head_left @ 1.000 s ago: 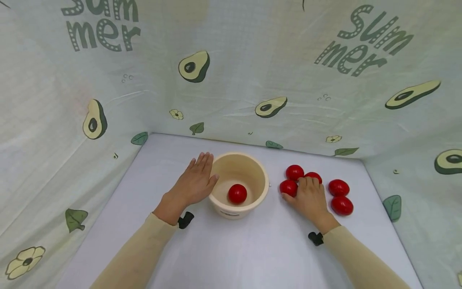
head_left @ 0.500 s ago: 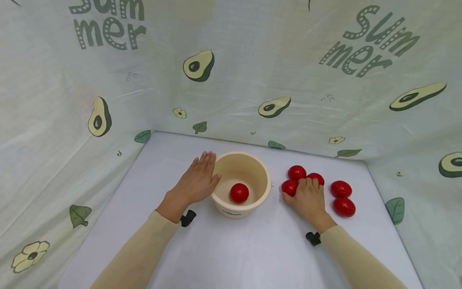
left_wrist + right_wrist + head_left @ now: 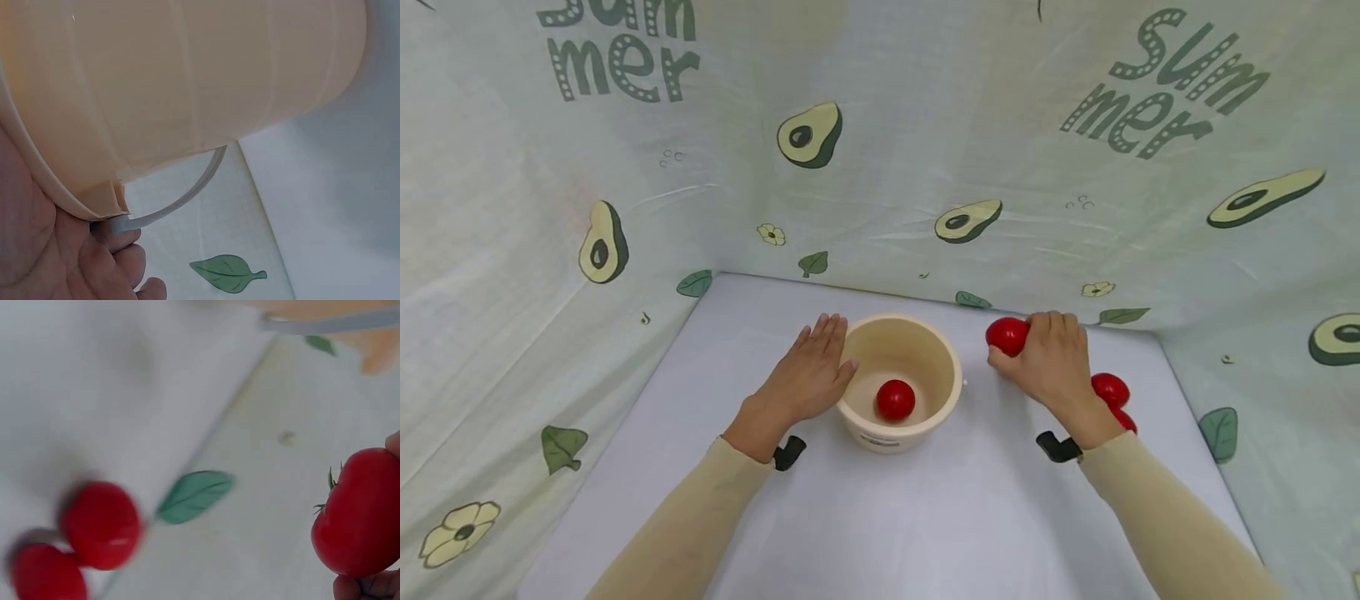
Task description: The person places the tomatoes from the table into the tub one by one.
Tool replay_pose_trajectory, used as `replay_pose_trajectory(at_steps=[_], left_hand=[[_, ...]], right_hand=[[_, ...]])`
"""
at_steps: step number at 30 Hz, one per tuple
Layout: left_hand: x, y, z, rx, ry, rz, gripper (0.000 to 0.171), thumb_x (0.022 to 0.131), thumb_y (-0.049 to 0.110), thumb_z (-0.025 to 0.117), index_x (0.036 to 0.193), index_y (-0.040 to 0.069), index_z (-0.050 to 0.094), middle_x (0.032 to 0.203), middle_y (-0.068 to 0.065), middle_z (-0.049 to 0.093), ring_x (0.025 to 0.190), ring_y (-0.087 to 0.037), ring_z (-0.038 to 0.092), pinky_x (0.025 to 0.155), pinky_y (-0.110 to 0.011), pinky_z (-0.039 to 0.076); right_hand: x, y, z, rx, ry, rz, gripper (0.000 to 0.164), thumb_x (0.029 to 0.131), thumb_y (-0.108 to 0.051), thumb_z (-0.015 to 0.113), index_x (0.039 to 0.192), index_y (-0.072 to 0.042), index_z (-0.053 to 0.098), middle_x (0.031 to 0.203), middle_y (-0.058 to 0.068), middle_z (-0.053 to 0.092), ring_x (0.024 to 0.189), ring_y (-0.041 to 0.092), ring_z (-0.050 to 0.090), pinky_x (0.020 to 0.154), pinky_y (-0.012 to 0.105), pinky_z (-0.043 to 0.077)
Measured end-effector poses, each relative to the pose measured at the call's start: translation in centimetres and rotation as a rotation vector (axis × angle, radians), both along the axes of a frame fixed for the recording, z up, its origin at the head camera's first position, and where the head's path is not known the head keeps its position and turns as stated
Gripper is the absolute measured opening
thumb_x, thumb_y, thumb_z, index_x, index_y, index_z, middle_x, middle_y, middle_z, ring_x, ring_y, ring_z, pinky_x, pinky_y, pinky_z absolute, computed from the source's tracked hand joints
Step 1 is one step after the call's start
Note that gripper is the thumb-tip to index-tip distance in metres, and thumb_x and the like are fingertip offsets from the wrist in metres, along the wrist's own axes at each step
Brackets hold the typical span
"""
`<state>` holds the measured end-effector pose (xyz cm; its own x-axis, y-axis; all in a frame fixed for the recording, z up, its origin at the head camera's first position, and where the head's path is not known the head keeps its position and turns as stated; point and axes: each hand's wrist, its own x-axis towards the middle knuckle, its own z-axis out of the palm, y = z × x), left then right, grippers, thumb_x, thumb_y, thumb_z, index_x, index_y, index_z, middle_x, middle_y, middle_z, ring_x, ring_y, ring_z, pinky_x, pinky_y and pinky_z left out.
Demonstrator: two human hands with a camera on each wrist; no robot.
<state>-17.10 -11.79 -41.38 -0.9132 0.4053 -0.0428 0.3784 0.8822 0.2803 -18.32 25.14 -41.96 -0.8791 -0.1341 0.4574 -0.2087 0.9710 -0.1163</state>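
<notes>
In the head view, a cream bucket (image 3: pixel 887 350) stands mid-table with a single red tomato (image 3: pixel 895 401) on its bottom. My left hand (image 3: pixel 808 372) rests on the bucket's left rim, fingers straight. The left wrist view shows that palm against the rim and fingertips beside the grey handle (image 3: pixel 194 190). To the right of the bucket, my right hand (image 3: pixel 1048 362) grips another tomato (image 3: pixel 1008 335) above the table, thumb on the near side. The right wrist view shows its green stem leaves on the held tomato (image 3: pixel 359 515). The hand hides the table behind it.
Beyond the right wrist lie two more tomatoes, the farther one (image 3: pixel 1109 389) touching the nearer one (image 3: pixel 1123 417), which the wrist partly covers. A patterned cloth (image 3: pixel 880 192) with avocados rises behind and at both sides of the white table (image 3: pixel 880 533).
My right hand has lifted a tomato off the table from the group and moved up and away. The left hand has stayed on the bucket rim.
</notes>
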Motion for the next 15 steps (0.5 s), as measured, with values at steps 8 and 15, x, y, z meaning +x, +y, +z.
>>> replay_pose_trajectory(at_steps=[8, 15], left_hand=[[0.1, -0.2, 0.0, -0.008, 0.009, 0.002, 0.075, 0.113, 0.044, 0.035, 0.167, -0.002, 0.013, 0.176, -0.018, 0.014, 0.165, -0.033, 0.006, 0.134, -0.051, 0.009], [0.1, -0.1, 0.1, -0.003, 0.007, 0.004, 0.075, 0.112, 0.045, 0.036, 0.168, -0.001, 0.014, 0.176, -0.018, 0.014, 0.165, -0.034, 0.006, 0.134, -0.052, 0.01]], right_hand=[[-0.5, -7.3, 4.5, 0.039, 0.121, 0.33, 0.057, 0.081, -0.045, 0.07, 0.1, 0.008, 0.058, 0.088, 0.021, 0.06, 0.086, 0.037, 0.054, 0.074, 0.049, 0.049], [-0.4, -12.5, 2.6, 0.204, -0.038, 0.425, 0.061, 0.084, -0.054, 0.068, 0.106, 0.003, 0.061, 0.096, 0.014, 0.062, 0.094, 0.029, 0.054, 0.086, 0.041, 0.051]])
